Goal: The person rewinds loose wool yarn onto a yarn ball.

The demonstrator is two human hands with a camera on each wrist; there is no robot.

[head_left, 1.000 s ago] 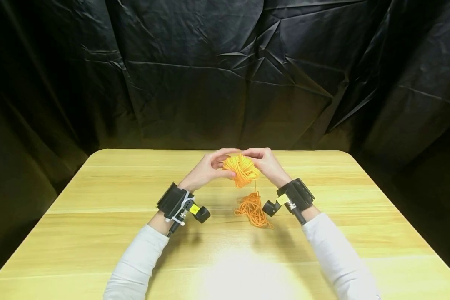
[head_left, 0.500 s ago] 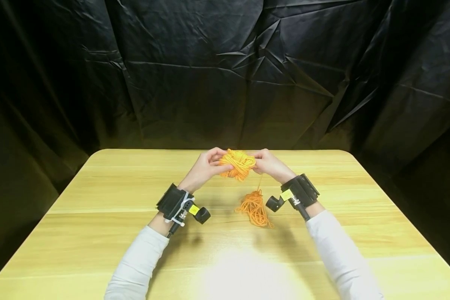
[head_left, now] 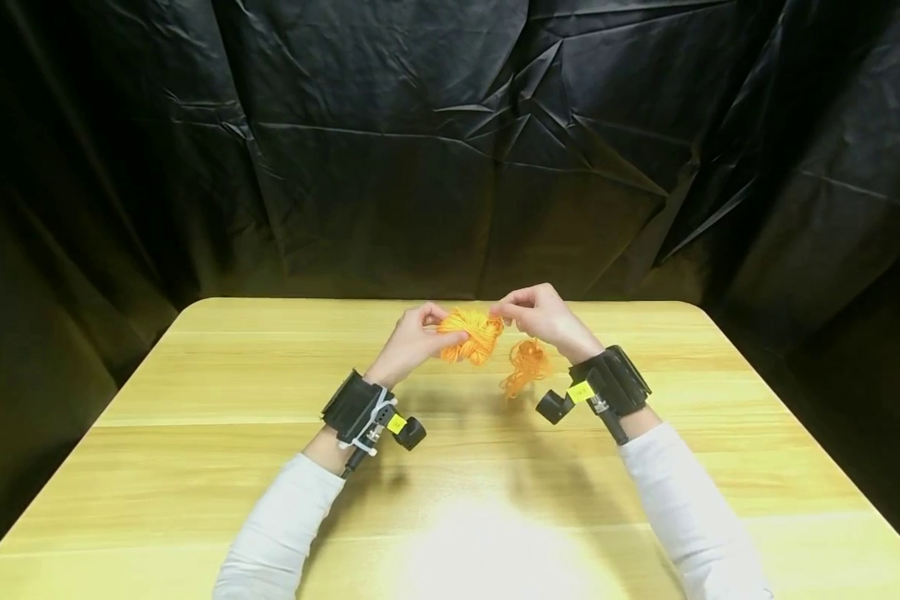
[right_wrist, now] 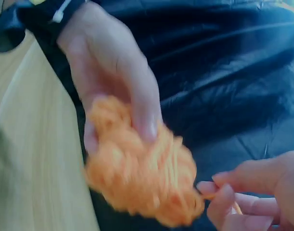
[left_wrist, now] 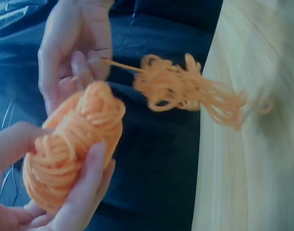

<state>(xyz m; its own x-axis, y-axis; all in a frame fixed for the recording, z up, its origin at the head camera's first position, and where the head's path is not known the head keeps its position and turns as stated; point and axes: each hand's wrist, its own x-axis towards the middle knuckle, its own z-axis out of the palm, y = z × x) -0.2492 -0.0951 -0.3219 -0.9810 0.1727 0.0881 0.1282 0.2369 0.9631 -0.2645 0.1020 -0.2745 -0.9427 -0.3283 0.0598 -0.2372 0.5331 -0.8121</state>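
An orange ball of yarn (head_left: 471, 336) is held above the far part of the table by my left hand (head_left: 411, 342), its thumb across the near side. In the left wrist view the fingers wrap round the wound yarn (left_wrist: 65, 159). My right hand (head_left: 543, 318) is at the ball's right end and pinches a yarn strand (right_wrist: 210, 196) between thumb and fingertips. From that hand a loose tangle of orange yarn (head_left: 528, 363) hangs in the air; the left wrist view shows the strand running from the fingers to the tangle (left_wrist: 171, 86).
The pale wooden table (head_left: 195, 467) extends under both arms, with a bright glare near its front. A black sheet (head_left: 390, 208) hangs behind the far edge. Each wrist wears a black strap with a small camera (head_left: 553, 407).
The right hand has risen and shifted right, taking the strand with it. The loose tangle has lifted up and away from its place nearer the front. The ball stays in the left hand.
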